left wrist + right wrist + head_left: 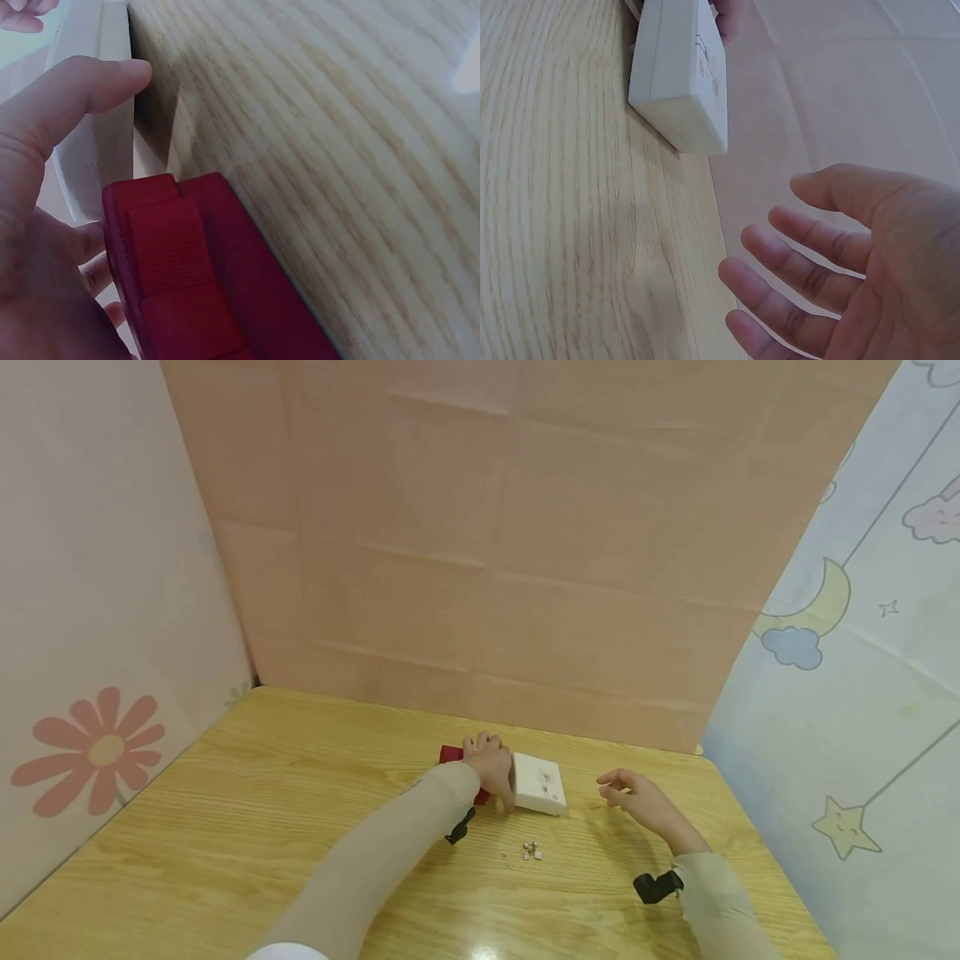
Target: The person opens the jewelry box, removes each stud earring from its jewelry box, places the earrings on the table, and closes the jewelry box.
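Note:
My left hand (491, 766) reaches between a red box (251, 277) with a ribbon bow and a white box (537, 781) with a small floral print. In the left wrist view the thumb stretches across the side of the white box, while the other fingers lie partly hidden behind the red one. Whether they touch either box I cannot tell. My right hand (855, 255) hovers to the right of the white box, apart from it, fingers loosely bent and holding nothing. In front of the boxes lie several small shiny pieces (532, 852), too small to identify surely.
The boxes stand on a wood-grain table (300, 760). A pinkish-tan sheet (480, 560) hangs along its back edge, with printed sheets at the left (90, 568) and right (862, 710). Two tiny bits (505, 860) lie left of the shiny pieces.

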`<state>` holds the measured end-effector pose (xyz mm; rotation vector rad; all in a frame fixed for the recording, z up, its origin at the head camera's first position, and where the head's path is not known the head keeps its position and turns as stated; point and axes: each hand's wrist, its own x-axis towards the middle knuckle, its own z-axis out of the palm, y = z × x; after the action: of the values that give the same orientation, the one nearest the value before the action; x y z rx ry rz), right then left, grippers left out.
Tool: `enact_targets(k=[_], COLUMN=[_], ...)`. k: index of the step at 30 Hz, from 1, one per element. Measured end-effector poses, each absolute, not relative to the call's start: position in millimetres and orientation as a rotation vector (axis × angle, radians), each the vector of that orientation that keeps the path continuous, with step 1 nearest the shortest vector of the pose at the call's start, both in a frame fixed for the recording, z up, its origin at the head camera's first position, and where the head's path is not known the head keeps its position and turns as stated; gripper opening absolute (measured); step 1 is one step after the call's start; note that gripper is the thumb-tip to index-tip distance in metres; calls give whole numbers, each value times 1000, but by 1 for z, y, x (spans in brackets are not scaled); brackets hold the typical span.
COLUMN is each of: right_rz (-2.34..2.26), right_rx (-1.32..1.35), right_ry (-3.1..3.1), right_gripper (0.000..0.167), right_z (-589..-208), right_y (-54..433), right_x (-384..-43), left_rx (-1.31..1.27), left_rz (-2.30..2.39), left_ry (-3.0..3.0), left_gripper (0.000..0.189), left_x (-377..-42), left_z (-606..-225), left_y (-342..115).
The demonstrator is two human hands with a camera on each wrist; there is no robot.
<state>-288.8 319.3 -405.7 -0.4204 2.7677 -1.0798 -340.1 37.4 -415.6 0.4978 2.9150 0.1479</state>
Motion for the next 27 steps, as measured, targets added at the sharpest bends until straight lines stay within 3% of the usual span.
enact_targets(k=[27], right_rz=[-1054], right_rx=[-416], right_ry=[2784], right_gripper=[41], right_z=[-402], right_y=[322], right_x=[-286], left_rx=[463], left_rz=[66], left_ry=[2900], left_gripper=[74], left_x=[-337], left_z=[-417], left_y=[40])
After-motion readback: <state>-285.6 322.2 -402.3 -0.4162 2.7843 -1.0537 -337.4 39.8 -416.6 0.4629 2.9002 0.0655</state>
